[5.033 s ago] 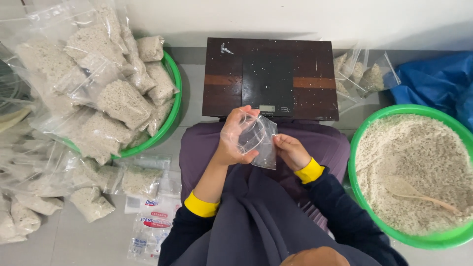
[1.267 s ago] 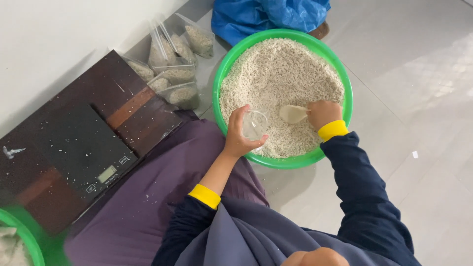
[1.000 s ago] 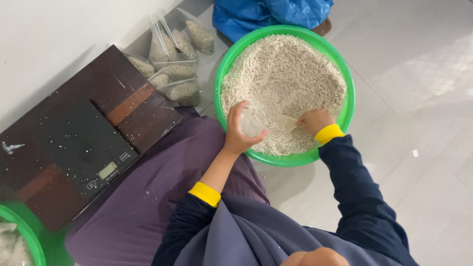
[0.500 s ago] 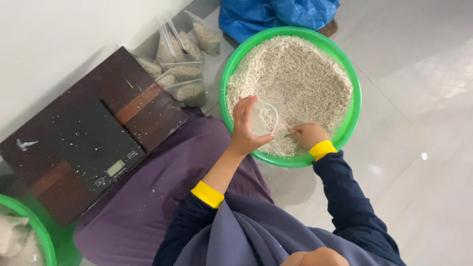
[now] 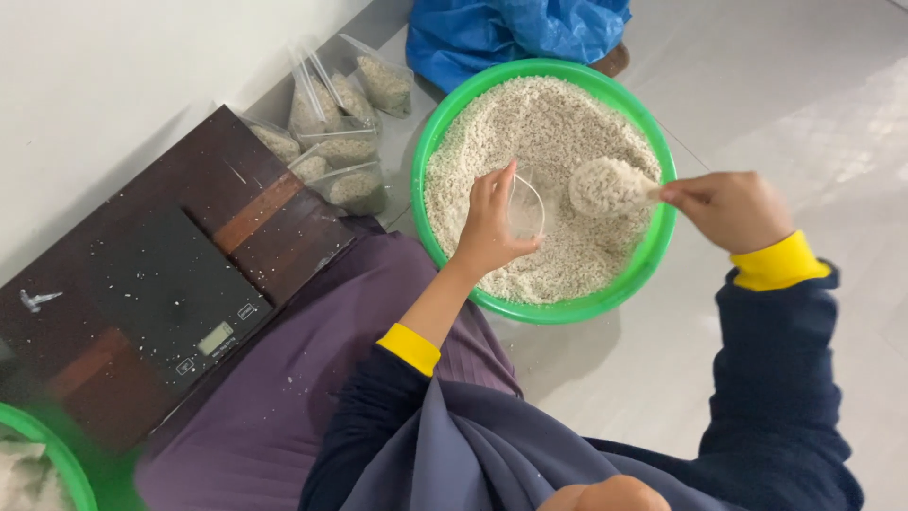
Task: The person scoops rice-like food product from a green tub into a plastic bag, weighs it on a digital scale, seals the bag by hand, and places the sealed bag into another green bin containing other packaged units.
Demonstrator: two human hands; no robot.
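Note:
My left hand point(image 5: 492, 225) holds a small clear plastic bag point(image 5: 525, 206) with its mouth held wide over a green basin point(image 5: 539, 310) full of pale grain. My right hand point(image 5: 726, 208) grips the handle of a wooden spoon point(image 5: 608, 186) heaped with grain. The loaded spoon hangs just right of the bag's mouth, above the grain. Both arms wear dark sleeves with yellow cuffs.
A black digital scale point(image 5: 156, 293) lies on a dark wooden board point(image 5: 274, 203) at the left. Several filled clear bags point(image 5: 340, 123) lean against the wall behind it. A blue plastic sack point(image 5: 515, 33) is beyond the basin. Another green basin's rim point(image 5: 52, 459) shows bottom left.
My right hand dug the spoon into the grain, then lifted it out heaped and swung it up to the right of the bag. My left hand raised and tilted the bag toward it.

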